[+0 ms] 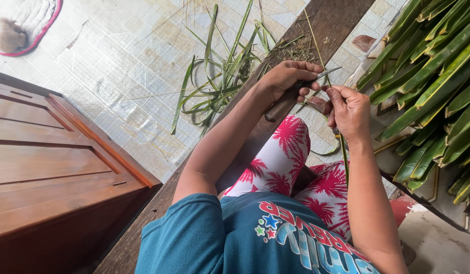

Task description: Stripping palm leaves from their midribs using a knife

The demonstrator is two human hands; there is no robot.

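Left hand [288, 76], in the upper middle of the frame, is closed around the wooden handle of a knife [296, 96]; most of the handle is hidden inside the fist, and only the thin blade tip shows toward the right. Right hand [349, 111], just beside it, pinches a narrow green leaf strip [343, 157] between thumb and fingers, the other fingers curled. The strip hangs down past the wrist, and its upper end is hard to make out. Cut leaf strips [219, 81] lie on the tiled floor [123, 66] at upper middle. A stack of palm leaves [433, 86] on the right is cut off by the frame edge. A wooden door [52, 167] fills the lower left.
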